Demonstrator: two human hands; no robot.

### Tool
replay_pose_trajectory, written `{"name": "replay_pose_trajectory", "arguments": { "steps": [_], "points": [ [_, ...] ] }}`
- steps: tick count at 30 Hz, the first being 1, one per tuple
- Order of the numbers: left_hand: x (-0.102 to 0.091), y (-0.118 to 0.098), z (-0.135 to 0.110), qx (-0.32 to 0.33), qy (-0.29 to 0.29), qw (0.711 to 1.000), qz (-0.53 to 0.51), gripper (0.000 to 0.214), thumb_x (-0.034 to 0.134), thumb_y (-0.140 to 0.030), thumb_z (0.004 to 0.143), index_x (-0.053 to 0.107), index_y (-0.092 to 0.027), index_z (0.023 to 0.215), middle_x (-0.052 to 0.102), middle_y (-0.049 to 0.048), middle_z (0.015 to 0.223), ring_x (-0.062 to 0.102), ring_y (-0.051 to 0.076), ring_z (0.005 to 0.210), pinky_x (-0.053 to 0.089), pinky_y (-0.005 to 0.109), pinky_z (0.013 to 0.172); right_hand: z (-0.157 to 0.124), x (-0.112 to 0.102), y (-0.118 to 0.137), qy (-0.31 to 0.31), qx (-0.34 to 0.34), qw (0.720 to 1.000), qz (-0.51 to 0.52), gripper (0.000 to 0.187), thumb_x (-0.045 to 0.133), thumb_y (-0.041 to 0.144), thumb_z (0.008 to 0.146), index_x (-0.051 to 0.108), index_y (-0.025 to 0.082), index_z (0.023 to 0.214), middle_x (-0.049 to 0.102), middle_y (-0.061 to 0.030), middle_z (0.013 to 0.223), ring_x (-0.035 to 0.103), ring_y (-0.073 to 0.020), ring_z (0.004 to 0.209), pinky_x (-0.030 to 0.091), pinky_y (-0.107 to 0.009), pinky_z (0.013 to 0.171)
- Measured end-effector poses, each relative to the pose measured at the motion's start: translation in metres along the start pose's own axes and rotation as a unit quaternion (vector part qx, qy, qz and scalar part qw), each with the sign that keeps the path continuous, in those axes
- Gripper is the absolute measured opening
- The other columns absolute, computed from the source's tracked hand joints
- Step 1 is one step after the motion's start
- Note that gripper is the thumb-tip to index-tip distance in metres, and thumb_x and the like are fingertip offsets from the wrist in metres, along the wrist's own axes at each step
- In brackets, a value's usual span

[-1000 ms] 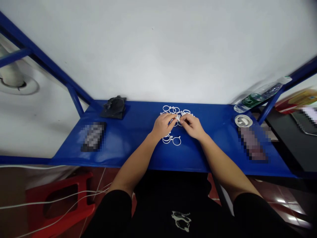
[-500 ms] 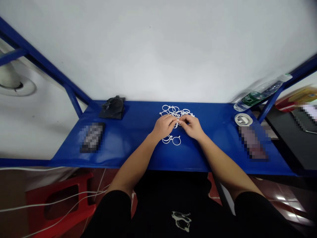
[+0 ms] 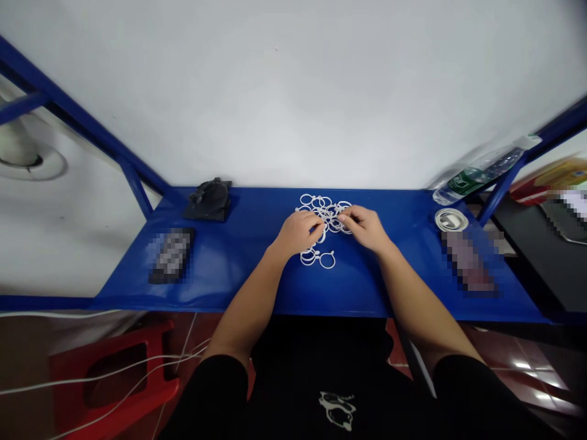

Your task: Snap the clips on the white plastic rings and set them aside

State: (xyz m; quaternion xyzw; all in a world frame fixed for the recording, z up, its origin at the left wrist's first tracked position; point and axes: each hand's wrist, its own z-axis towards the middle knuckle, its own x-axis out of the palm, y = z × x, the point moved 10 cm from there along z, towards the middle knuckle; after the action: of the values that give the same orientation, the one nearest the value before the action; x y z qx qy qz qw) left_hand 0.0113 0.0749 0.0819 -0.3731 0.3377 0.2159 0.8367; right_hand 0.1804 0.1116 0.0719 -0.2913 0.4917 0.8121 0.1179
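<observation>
Pinching a white ring (image 3: 323,234) in the left hand (image 3: 297,233) near frame centre; reaching over the ring pile (image 3: 327,214) with the right hand (image 3: 365,227) (cannot tell whether grasping).

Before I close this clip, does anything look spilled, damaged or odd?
Nothing looks spilled; the white rings are too small to check for damage. The oddity: blocky pixelation over the dark object on the left of the blue tabletop and the reddish-brown object on its right, hiding their details.
</observation>
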Motion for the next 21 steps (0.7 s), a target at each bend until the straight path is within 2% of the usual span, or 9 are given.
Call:
{"name": "replay_pose_trajectory", "arguments": {
  "steps": [2, 4, 6, 9, 13, 17, 19, 21],
  "points": [
    [0.006, 0.014, -0.002, -0.041, 0.053, 0.998, 0.016, 0.025, 0.057, -0.021, 0.098, 0.067, -0.02, 0.075, 0.07, 0.0034, 0.08, 0.063, 0.018, 0.08, 0.049, 0.035, 0.08, 0.002, -0.031, -0.019, -0.075, 0.042, 0.994, -0.07, 0.03, 0.063, 0.047, 0.097, 0.076, 0.021, 0.095, 0.077, -0.0066, 0.089, 0.068, -0.0208, 0.077, 0.051, -0.033, 0.074],
    [0.017, 0.029, -0.006, -0.085, 0.116, 0.989, 0.029, 0.024, 0.061, -0.021, 0.094, 0.066, -0.02, 0.071, 0.07, 0.004, 0.082, 0.064, 0.019, 0.081, 0.049, 0.034, 0.077, 0.002, -0.05, -0.045, -0.087, 0.106, 0.983, -0.119, 0.028, 0.063, 0.044, 0.096, 0.078, 0.02, 0.098, 0.078, -0.0074, 0.09, 0.068, -0.0215, 0.076, 0.051, -0.034, 0.073],
    [0.025, 0.038, -0.01, -0.114, 0.155, 0.981, 0.04, 0.017, 0.066, -0.025, 0.093, 0.071, -0.021, 0.076, 0.072, 0.0046, 0.088, 0.066, 0.02, 0.086, 0.049, 0.035, 0.077, 0.002, -0.055, -0.067, -0.057, 0.154, 0.974, -0.158, 0.029, 0.063, 0.044, 0.095, 0.079, 0.021, 0.102, 0.08, -0.0079, 0.096, 0.07, -0.0228, 0.079, 0.052, -0.034, 0.075],
    [0.03, 0.039, -0.011, -0.126, 0.161, 0.978, 0.035, 0.012, 0.068, -0.031, 0.095, 0.075, -0.022, 0.092, 0.075, 0.0056, 0.098, 0.068, 0.022, 0.094, 0.051, 0.036, 0.082, 0.001, -0.046, -0.086, 0.008, 0.192, 0.958, -0.212, 0.032, 0.065, 0.047, 0.095, 0.078, 0.022, 0.11, 0.08, -0.0086, 0.108, 0.072, -0.0255, 0.092, 0.053, -0.036, 0.081],
    [0.036, 0.027, -0.009, -0.112, 0.178, 0.977, 0.032, 0.021, 0.065, -0.035, 0.098, 0.074, -0.021, 0.086, 0.075, 0.0051, 0.091, 0.068, 0.021, 0.089, 0.051, 0.036, 0.08, 0.001, -0.027, -0.09, 0.053, 0.187, 0.943, -0.27, 0.027, 0.067, 0.04, 0.095, 0.079, 0.023, 0.113, 0.078, -0.0099, 0.112, 0.071, -0.0264, 0.098, 0.052, -0.035, 0.083],
    [0.045, 0.023, -0.012, -0.118, 0.208, 0.971, 0.028, 0.026, 0.062, -0.038, 0.101, 0.076, -0.022, 0.085, 0.075, 0.0042, 0.086, 0.068, 0.02, 0.083, 0.053, 0.036, 0.08, 0.003, -0.023, -0.085, 0.027, 0.163, 0.946, -0.277, 0.023, 0.062, 0.034, 0.097, 0.079, 0.024, 0.109, 0.078, -0.0086, 0.107, 0.07, -0.0252, 0.096, 0.051, -0.034, 0.083],
    [0.045, 0.022, -0.012, -0.108, 0.186, 0.976, 0.026, 0.021, 0.064, -0.038, 0.1, 0.078, -0.023, 0.098, 0.077, 0.0062, 0.101, 0.071, 0.022, 0.092, 0.056, 0.038, 0.086, 0.004, -0.029, -0.08, -0.01, 0.145, 0.956, -0.255, 0.024, 0.061, 0.033, 0.096, 0.079, 0.023, 0.109, 0.077, -0.0086, 0.105, 0.069, -0.0251, 0.094, 0.052, -0.036, 0.084],
    [0.043, 0.022, -0.011, -0.093, 0.15, 0.984, 0.03, 0.023, 0.069, -0.04, 0.098, 0.077, -0.023, 0.111, 0.074, 0.0094, 0.125, 0.071, 0.025, 0.106, 0.057, 0.041, 0.092, 0.005, -0.037, -0.071, -0.061, 0.12, 0.968, -0.211, 0.023, 0.062, 0.032, 0.093, 0.078, 0.021, 0.105, 0.077, -0.009, 0.101, 0.068, -0.0246, 0.09, 0.052, -0.037, 0.084]
  ]
}}
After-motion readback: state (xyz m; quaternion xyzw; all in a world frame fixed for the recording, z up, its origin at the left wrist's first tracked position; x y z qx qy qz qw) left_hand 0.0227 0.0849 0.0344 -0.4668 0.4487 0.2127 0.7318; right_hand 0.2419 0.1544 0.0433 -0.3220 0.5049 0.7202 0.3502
